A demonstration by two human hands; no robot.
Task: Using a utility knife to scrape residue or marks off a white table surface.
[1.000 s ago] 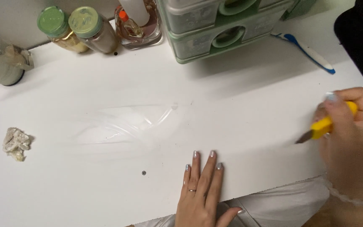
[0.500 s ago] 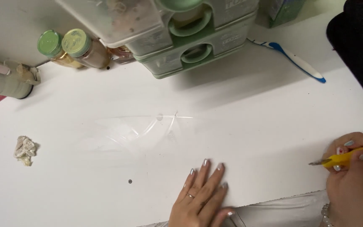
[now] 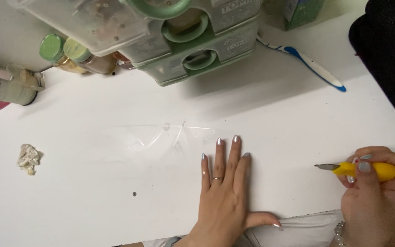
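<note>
My left hand (image 3: 223, 194) lies flat on the white table (image 3: 92, 201), fingers together and pointing away from me, fingertips touching the near edge of a clear plastic sheet (image 3: 161, 139). My right hand (image 3: 380, 196) is at the right edge, closed around a yellow-handled craft knife (image 3: 362, 169). Its short blade points left, apart from the sheet and a little above the table.
Stacked green and clear storage drawers (image 3: 193, 41) stand at the back, two green-lidded jars (image 3: 72, 55) to their left. A blue and white toothbrush (image 3: 309, 61) lies at back right. A crumpled paper scrap (image 3: 28, 158) sits at left. A dark object (image 3: 389, 55) fills the right corner.
My left hand has slid forward onto the edge of the clear sheet. My right hand has lowered with the knife, its blade now pointing left. The view has shifted.
</note>
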